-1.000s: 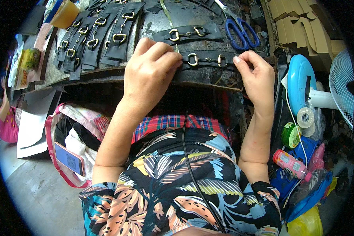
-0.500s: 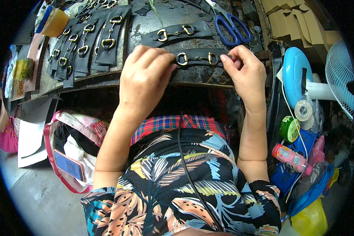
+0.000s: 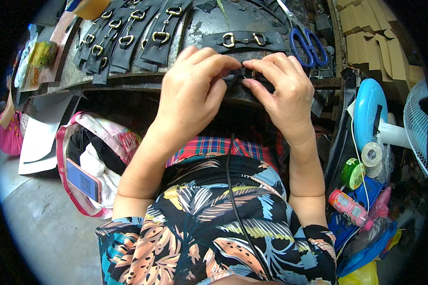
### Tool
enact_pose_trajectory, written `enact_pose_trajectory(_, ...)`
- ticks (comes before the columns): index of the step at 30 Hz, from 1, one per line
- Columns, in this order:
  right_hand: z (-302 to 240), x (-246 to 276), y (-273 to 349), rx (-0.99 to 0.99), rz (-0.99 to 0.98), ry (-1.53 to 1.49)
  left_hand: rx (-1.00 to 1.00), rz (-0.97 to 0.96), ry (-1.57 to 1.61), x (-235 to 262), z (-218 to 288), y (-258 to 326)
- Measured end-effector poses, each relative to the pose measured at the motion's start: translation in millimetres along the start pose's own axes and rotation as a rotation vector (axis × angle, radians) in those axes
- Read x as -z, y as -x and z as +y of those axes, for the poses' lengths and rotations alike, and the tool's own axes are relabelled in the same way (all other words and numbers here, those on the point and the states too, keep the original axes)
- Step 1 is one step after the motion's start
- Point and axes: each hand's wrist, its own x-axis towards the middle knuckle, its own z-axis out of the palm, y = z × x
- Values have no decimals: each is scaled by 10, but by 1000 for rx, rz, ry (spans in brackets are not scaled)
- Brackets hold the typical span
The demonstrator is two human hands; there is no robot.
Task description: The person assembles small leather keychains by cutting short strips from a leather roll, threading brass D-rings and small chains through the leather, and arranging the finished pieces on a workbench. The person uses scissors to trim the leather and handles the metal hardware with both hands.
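Observation:
A black leather strap with a gold buckle [image 3: 245,75] lies at the front edge of the dark worktable [image 3: 204,23], mostly hidden under my fingers. My left hand [image 3: 190,95] and my right hand [image 3: 280,92] meet over it, fingertips pinching the strap from both sides. Just beyond them lies a finished black strap with two gold rings [image 3: 242,40]. Further left, several more black straps with gold buckles [image 3: 128,35] are lined up side by side.
Blue-handled scissors [image 3: 306,45] lie at the right of the table. Cardboard pieces [image 3: 371,42] are stacked far right. A blue and white fan [image 3: 390,123], tape rolls [image 3: 361,164] and a pink bottle [image 3: 349,209] sit lower right. A pink bag with a phone [image 3: 83,180] stands on the floor, left.
My hands have drawn together from the strap's two ends to its middle. The view has shifted, so the table's things sit higher in the picture.

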Motion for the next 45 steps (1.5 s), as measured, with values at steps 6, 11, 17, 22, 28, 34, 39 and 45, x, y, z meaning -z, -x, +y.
enact_pose_trajectory(6, 7, 23, 6, -27, -21, -6, -38, 77, -112, -122, -36, 6)
enact_pose_trajectory(11, -3, 42, -8, -70, -48, -54, -2, 26, -100, -108, -74, 12)
enact_pose_trajectory(17, -15, 46, -26, -21, -61, -5, -18, 18, -91, -119, -77, -7)
enact_pose_trajectory(22, -14, 64, -44, -21, -91, 10, -8, -3, -149, -134, -66, -28)
enact_pose_trajectory(28, -36, 58, -34, 8, -20, -101, -83, 27, -193, -147, -51, 3)
enact_pose_trajectory(34, -38, 74, 25, 40, -4, -110, 2, 142, 16, -21, -30, 79)
enact_pose_trajectory(39, -5, -17, 46, 78, 28, -46, -29, 49, -117, -25, -26, 94)
enact_pose_trajectory(45, -5, -24, 37, 98, 34, -29, -14, 68, -264, -19, 26, 157)
